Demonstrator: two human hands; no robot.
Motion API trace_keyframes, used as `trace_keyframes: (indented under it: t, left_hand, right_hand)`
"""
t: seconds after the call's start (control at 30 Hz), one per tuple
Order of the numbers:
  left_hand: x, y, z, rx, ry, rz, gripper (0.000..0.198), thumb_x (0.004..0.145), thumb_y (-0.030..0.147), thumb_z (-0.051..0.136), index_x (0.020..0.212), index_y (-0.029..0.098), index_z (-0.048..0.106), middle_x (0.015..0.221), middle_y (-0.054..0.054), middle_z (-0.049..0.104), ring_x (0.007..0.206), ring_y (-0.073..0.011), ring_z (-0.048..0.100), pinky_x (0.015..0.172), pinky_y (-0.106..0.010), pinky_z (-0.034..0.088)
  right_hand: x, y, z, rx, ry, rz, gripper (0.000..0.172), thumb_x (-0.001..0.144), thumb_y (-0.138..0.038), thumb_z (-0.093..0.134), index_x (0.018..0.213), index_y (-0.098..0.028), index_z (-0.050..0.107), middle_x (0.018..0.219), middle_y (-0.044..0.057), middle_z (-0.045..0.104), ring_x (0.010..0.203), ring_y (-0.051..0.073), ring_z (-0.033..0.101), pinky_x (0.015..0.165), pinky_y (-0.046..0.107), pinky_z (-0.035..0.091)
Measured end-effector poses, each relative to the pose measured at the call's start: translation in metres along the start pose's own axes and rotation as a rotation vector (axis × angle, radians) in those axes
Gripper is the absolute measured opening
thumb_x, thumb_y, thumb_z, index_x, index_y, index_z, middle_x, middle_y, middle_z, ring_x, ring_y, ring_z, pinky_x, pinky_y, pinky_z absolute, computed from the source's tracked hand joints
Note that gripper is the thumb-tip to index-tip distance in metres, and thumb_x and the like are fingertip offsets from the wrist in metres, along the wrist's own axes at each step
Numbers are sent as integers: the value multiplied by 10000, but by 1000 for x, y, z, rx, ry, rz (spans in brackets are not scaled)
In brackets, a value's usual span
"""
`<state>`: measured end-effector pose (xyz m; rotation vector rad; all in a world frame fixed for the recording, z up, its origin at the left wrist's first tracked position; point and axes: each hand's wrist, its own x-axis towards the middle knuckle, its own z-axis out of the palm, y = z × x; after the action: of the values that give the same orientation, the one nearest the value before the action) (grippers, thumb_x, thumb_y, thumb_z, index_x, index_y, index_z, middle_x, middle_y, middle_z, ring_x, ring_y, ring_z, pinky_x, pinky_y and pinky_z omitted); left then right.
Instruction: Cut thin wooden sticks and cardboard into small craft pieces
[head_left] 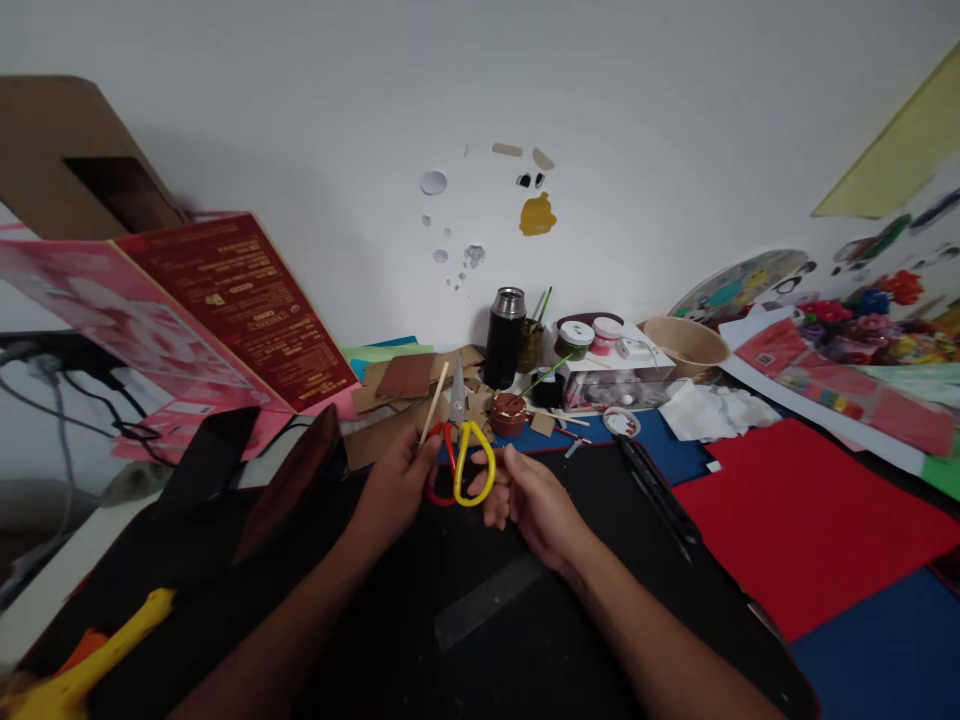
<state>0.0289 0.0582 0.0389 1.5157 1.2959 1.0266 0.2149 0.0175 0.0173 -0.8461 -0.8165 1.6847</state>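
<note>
A thin wooden stick point(434, 402) stands tilted in my left hand point(397, 478), which is closed with thumb and fingers pinching it. Scissors with one red and one yellow handle point(491, 485) are between my hands, blades pointing away from me. Their red loop meets my left fingertips; whether those fingers also grip it I cannot tell. My right hand point(544, 505) is at the yellow loop, palm partly turned up, thumb and fingers apart, some fingertips behind the loop. Cut cardboard pieces point(405, 376) lie beyond the blades.
A black flask point(505, 340), a brown paint jar point(509, 413) and a clear box point(619, 385) stand along the wall. At right are a black utility knife point(656, 490) and red sheet point(817, 520). Left are a pink folder point(225, 310), a phone point(210, 455) and a brown leaf-shaped piece point(289, 485).
</note>
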Motion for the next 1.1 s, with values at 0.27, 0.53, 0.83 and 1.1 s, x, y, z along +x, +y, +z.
trace_keyframes:
  t: [0.27, 0.53, 0.83, 1.1]
  left_hand:
    - [-14, 8, 12, 223, -57, 100, 300, 973, 452, 458, 969, 231, 662, 879, -40, 728, 804, -249, 667, 734, -333, 478]
    - [5, 3, -16, 349, -93, 160, 419, 977, 522, 459, 1105, 244, 746, 997, -80, 787, 935, -312, 701, 853, -377, 504]
    - [9, -2, -23, 188, -72, 98, 403, 929, 578, 541, 909, 210, 706, 704, -16, 680, 683, -225, 619, 642, -294, 473]
    - [1, 7, -9, -189, -181, -102, 548, 814, 751, 628, 786, 217, 507, 546, 96, 395, 447, -91, 338, 439, -207, 251]
  right_hand:
    - [-3, 12, 13, -88, 20, 12, 612, 881, -751, 606, 677, -178, 541, 386, -70, 441, 310, 38, 238, 340, 183, 119]
    - [-5, 8, 14, -84, 22, 73, 610, 843, -754, 646, 645, -217, 435, 406, -101, 361, 366, 40, 176, 369, 180, 116]
    - [-7, -4, 6, -63, 2, 24, 648, 895, -770, 558, 681, -159, 595, 384, -58, 443, 313, 41, 230, 357, 187, 127]
    - [-3, -2, -1, 75, 34, 30, 430, 789, -544, 831, 853, -153, 667, 565, -35, 587, 408, 62, 436, 372, 165, 268]
